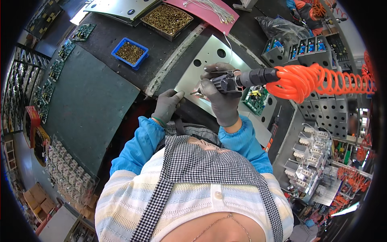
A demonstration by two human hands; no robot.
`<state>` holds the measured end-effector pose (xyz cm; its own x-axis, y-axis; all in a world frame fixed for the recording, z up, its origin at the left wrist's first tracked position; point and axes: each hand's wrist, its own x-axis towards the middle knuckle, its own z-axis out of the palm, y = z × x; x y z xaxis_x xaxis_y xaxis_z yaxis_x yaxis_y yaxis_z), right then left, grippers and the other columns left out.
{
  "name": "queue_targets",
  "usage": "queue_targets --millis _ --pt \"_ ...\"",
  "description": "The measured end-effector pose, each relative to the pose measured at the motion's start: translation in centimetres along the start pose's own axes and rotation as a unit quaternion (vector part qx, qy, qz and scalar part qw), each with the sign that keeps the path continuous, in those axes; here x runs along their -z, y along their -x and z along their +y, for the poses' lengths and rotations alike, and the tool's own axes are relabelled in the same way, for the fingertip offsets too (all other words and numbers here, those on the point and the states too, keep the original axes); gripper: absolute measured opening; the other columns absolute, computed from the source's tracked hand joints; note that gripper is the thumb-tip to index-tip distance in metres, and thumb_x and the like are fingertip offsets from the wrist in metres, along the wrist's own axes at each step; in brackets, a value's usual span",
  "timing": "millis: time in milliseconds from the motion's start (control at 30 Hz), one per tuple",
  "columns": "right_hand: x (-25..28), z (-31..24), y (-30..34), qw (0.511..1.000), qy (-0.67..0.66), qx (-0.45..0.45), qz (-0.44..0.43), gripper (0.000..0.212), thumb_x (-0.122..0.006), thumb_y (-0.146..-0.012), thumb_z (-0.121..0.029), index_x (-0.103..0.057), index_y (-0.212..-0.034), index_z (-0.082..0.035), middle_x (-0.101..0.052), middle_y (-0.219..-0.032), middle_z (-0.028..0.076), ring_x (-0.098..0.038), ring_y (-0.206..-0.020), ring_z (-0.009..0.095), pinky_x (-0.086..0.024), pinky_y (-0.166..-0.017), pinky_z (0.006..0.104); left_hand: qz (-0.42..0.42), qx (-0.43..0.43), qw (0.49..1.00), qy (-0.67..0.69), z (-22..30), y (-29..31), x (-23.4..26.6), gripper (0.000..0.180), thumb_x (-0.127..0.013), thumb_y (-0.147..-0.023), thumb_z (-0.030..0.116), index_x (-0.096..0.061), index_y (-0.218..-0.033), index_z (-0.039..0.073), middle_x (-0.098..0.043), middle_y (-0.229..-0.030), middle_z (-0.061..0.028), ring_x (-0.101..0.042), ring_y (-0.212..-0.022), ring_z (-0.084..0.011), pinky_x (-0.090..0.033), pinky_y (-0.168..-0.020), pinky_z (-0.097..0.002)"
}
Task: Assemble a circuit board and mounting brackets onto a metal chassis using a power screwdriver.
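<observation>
My right hand (222, 101), in a grey glove, is wrapped round a black and silver air screwdriver (229, 82). Its thin bit points left, over the near-left edge of a pale metal panel (209, 54) with round holes. Close to the bit tip, my gloved left hand (166, 107) has thumb and forefinger pinched together at the panel's edge. Whatever sits between those fingertips is too small to make out. A green circuit board (256, 99) lies on the panel, right of my right hand. From the screwdriver's back end runs a coiled orange air hose (296, 82).
Small brass-coloured parts fill a blue tray (139, 67) and a cardboard box (171, 38). White cables (215, 11) lie on a pink sheet (229, 26). Grey metal housings (278, 56) stand at right, near another tool (274, 131). A dark green mat (88, 97) covers the left bench.
</observation>
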<state>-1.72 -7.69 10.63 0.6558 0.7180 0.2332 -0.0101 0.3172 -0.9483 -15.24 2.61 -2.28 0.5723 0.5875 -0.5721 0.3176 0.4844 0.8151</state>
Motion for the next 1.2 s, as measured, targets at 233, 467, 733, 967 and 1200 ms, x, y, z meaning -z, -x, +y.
queue_targets --millis 233,467,733,967,1200 --pt "0.5 1.1 0.0 1.000 -0.019 0.012 -0.014 0.037 -0.074 -0.084 0.001 -0.060 -0.119 -0.004 -0.068 -0.108 0.007 -0.067 -0.096 0.012 -0.057 -0.083 0.0266 -0.011 0.005 1.000 -0.016 0.8 0.1 0.1 0.027 -0.071 -0.098 0.025 -0.072 -0.109 0.001 -0.069 -0.081 -0.0005 -0.054 -0.067 -0.0051 -0.046 -0.062 -0.0231" --pt "2.6 -2.6 -2.3 0.994 -0.076 0.066 0.033 0.039 -0.070 -0.085 0.004 -0.058 -0.121 -0.002 -0.069 -0.106 0.013 -0.070 -0.092 0.019 -0.060 -0.075 0.0333 -0.205 0.101 0.960 0.160 -0.9 -3.1 4.8 0.034 -0.069 -0.098 0.018 -0.062 -0.126 0.000 -0.067 -0.100 -0.0060 -0.057 -0.075 -0.0081 -0.048 -0.063 -0.0212" --pt "4.6 -0.7 -6.7 0.979 -0.038 0.092 0.177 0.035 -0.069 -0.087 0.002 -0.058 -0.120 -0.002 -0.069 -0.104 0.012 -0.071 -0.087 0.021 -0.059 -0.075 0.0359 -0.116 0.049 0.914 0.386 1.2 -8.4 5.6 0.029 -0.061 -0.100 0.008 -0.060 -0.127 -0.003 -0.066 -0.106 -0.0088 -0.065 -0.087 -0.0176 -0.057 -0.070 -0.0285" --pt "5.4 2.3 -7.7 0.977 -0.042 0.057 0.202 0.040 -0.072 -0.086 0.005 -0.057 -0.122 -0.005 -0.067 -0.101 0.009 -0.060 -0.064 0.014 -0.051 -0.056 0.0329 -0.178 0.025 0.977 0.117 5.2 -8.3 1.7 0.043 -0.065 -0.101 0.028 -0.063 -0.129 -0.004 -0.071 -0.115 -0.0109 -0.068 -0.101 -0.0172 -0.054 -0.091 -0.0314" --pt "5.1 1.6 -9.5 0.999 0.022 -0.029 0.031 0.032 -0.074 -0.084 0.001 -0.062 -0.113 -0.002 -0.070 -0.106 0.008 -0.068 -0.095 0.014 -0.056 -0.086 0.0306 -0.178 0.041 0.975 0.127 5.7 -8.7 1.9 0.042 -0.065 -0.101 0.025 -0.063 -0.128 -0.007 -0.072 -0.114 -0.0143 -0.070 -0.101 -0.0210 -0.055 -0.093 -0.0325"
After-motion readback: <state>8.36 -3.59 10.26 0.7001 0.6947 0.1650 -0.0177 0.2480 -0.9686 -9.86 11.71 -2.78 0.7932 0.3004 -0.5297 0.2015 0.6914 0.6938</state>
